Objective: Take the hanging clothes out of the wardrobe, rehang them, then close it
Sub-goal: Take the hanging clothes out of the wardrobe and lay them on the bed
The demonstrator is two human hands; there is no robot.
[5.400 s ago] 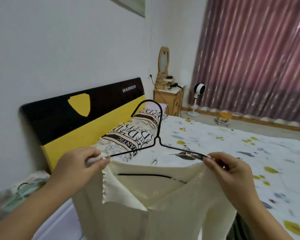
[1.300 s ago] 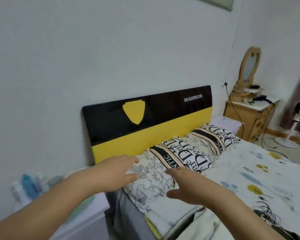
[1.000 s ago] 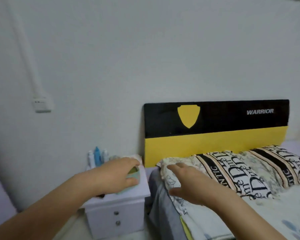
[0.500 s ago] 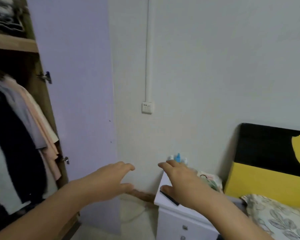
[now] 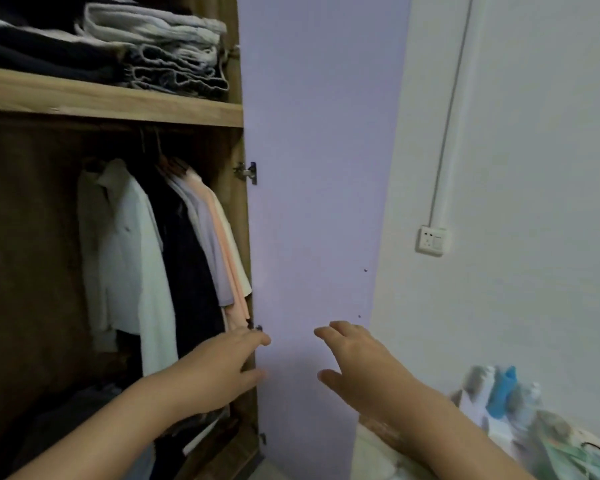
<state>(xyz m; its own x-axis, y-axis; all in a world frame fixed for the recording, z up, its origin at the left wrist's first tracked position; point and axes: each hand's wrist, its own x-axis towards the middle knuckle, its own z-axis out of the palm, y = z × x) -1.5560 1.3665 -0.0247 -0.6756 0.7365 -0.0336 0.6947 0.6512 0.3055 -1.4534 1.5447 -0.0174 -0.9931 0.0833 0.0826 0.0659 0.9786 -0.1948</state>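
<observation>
- Wardrobe [image 5: 236,209]: stood open at left; lilac door [image 5: 312,168] swung out beside the wall.
- Hanging clothes [image 5: 174,258]: white, dark, grey and peach garments hung under the shelf [image 5: 111,102].
- Folded clothes [image 5: 153,46]: stacked on the shelf.
- Left hand [image 5: 222,368]: held empty before the door's hinge edge, fingers spread loosely.
- Right hand [image 5: 357,362]: held empty before the door, fingers spread wide.
- Socket [image 5: 431,240]: mounted on the wall.
- Bottles [image 5: 499,393]: blurred, at lower right.

Both bare forearms reach forward, left grip [image 5: 231,363] and right grip [image 5: 355,358] empty, fingers loosely spread.
</observation>
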